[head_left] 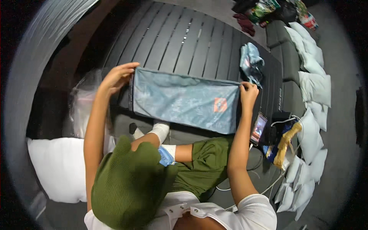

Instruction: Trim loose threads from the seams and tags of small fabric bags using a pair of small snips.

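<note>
A light-blue rectangular cloth [180, 99] with an orange square patch and a dark left border is stretched flat in front of my folded legs. Its upper left corner is between the thumb and fingers of my left hand [118, 78]. My right hand [249, 94] pinches the upper right corner, so the top edge is pulled nearly straight. Beyond my right hand lies a crumpled blue cloth [251, 63]. A lit phone [259, 128] rests just below my right hand.
A dark slatted table [165, 38] spreads ahead. White cushions [314, 88] line the right side, and another white cushion [57, 168] lies at left beside clear plastic bags [82, 101]. Cables [283, 122] and a blue-and-yellow packet [285, 143] are at right. Colourful bags [264, 9] sit far right.
</note>
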`<state>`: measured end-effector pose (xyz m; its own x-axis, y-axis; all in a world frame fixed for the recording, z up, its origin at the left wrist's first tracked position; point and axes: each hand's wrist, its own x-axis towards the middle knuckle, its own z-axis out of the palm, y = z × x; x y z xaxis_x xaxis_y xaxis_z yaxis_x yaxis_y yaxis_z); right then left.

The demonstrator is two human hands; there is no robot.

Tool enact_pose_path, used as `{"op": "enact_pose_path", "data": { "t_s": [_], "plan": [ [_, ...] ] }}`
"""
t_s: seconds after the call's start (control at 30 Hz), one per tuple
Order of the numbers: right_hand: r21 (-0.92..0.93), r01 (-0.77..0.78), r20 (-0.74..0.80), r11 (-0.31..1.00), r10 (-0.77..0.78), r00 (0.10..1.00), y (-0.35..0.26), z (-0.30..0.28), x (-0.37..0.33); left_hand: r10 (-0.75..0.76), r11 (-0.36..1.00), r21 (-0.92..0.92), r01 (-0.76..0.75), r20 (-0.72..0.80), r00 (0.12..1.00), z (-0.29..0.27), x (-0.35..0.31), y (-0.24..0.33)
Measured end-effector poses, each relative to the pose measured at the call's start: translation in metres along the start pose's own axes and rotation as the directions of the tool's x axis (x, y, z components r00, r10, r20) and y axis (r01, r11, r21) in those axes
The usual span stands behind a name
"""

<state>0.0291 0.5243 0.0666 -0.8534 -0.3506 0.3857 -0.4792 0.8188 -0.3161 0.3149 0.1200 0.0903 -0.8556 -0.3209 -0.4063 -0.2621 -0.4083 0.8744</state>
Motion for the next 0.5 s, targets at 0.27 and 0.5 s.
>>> {"op": "enact_pose_path", "data": {
  "t_s": [0.27,0.5],
  "plan": [
    [0.801,-0.177,0.093,0.573,0.173,0.981,-0.006,-0.063,0.009,0.431,0.902,0.105,-0.419,-0.238,0.870,0.039,-0.007,0.060],
    [0.687,-0.610,0.589,0.396,0.188,0.786,0.025,-0.032,0.004,-0.081,0.996,-0.038,0.079,-0.041,0.996,0.006,-0.017,-0.014]
  ]
}}
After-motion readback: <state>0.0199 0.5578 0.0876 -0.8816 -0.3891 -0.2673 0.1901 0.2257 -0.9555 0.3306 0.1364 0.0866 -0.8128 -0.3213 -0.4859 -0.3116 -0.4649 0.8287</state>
